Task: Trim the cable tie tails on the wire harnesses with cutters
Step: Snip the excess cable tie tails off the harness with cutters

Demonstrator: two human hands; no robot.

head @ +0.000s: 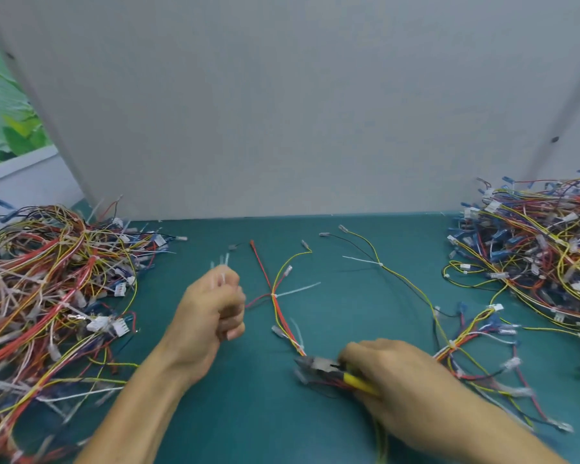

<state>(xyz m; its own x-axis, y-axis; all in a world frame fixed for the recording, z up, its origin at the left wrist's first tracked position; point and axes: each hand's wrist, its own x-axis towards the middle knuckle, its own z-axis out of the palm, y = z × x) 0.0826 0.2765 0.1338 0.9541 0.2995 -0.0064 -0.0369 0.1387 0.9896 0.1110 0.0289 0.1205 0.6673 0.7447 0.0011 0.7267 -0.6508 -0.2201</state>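
- I read the left hand [211,313] as clenched around a few pale cut tie tails [222,262], raised over the middle of the green tabletop [248,413].
- The right hand [392,373] grasps yellow-handled cutters [322,365] near the front edge, with their nose at the near end of a red-and-yellow wire harness [275,316].
- That harness lies mid-table, and I see a white cable tie tail [298,290] sticking out rightward.
- A second harness [416,289] lies to its right, carrying another tail [360,261].
- One harness heap [47,279] crowds the left edge and another heap [533,256] the right edge.
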